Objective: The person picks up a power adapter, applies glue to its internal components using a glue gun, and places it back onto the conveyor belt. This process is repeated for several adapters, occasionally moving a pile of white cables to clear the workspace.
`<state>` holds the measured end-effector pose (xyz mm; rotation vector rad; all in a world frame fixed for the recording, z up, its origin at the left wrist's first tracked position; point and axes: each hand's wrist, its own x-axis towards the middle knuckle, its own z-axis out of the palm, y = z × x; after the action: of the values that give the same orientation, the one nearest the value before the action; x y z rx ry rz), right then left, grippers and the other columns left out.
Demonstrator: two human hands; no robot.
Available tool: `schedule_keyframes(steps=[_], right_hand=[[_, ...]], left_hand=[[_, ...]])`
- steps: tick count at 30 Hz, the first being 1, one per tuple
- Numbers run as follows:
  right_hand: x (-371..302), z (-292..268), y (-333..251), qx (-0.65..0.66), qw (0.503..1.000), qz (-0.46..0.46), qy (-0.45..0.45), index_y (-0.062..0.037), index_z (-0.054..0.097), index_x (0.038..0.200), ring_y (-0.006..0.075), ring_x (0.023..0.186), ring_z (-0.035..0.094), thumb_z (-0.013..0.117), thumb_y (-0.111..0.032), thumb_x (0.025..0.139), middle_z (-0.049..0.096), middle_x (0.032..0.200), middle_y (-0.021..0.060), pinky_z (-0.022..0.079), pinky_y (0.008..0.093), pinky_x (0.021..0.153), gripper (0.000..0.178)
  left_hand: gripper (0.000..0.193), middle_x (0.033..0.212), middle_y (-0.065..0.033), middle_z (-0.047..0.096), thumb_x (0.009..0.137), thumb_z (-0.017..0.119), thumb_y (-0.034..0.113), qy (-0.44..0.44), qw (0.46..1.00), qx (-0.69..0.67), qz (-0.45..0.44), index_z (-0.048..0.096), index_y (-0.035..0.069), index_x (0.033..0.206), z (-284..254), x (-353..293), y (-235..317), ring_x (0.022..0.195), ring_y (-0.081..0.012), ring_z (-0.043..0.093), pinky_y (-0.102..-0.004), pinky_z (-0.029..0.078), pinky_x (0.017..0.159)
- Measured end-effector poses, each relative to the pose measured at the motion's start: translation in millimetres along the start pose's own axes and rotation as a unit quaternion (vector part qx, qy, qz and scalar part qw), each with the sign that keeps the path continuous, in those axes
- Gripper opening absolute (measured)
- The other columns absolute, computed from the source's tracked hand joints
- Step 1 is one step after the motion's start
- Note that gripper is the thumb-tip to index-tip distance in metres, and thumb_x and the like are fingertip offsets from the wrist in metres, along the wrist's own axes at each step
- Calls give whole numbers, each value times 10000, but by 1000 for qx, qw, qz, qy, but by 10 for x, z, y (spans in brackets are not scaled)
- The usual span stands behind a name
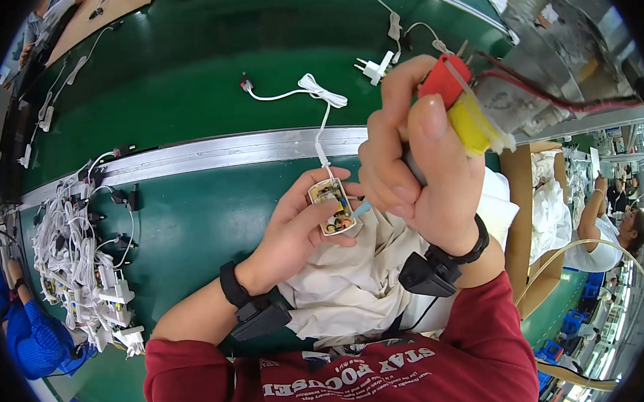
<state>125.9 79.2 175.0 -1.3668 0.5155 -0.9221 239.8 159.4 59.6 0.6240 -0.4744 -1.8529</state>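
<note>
My left hand (297,213) holds an opened white power adapter (317,194), its small circuit board (330,205) face up, the thumb lying across the parts. A white cable (319,136) runs from the adapter to a tied bundle and a dark plug on the belt beyond. Raised at the right, my right hand (426,158) is wrapped round a hand-held tool with a red and yellow end (446,83); my fingers hide most of its body. A pale blue tip (361,208) shows below those fingers, beside the adapter's edge; its join to the tool is hidden.
A heap of white adapters and cables (83,267) lies at left on the green bench (191,231). A metal rail (216,152) divides bench from green belt (197,91), which carries a white plug adapter (376,68). Cream cloth (356,272) covers my lap. Cardboard box (518,211) at right; co-workers on both sides.
</note>
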Motion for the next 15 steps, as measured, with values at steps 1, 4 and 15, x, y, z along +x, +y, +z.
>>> schedule_keyframes(steps=[1,4,15], right_hand=[[-7,-6,17,-16,1000,-7,-5,-84,366,917,54,339,258,430,-455,934,331,458,-11,210,216,334,377],[5,-40,52,-28,999,-15,-24,-83,368,929,54,339,254,422,-468,933,329,458,-11,207,217,334,388],[27,69,-1,-18,1000,19,-16,-88,347,906,59,339,253,426,-473,930,323,457,-7,214,222,330,394]], left_hand=[[359,1207,-107,514,927,421,69,3,1000,-8,13,383,76,1284,-2,2,12,1091,-182,537,-313,567,733],[357,1202,-110,517,927,419,75,-4,1000,-21,19,384,73,1282,-3,-3,18,1085,-180,538,-315,568,733],[365,1229,-119,488,945,391,113,-17,997,-71,19,350,47,1302,2,-22,46,1094,-195,536,-364,544,823]])
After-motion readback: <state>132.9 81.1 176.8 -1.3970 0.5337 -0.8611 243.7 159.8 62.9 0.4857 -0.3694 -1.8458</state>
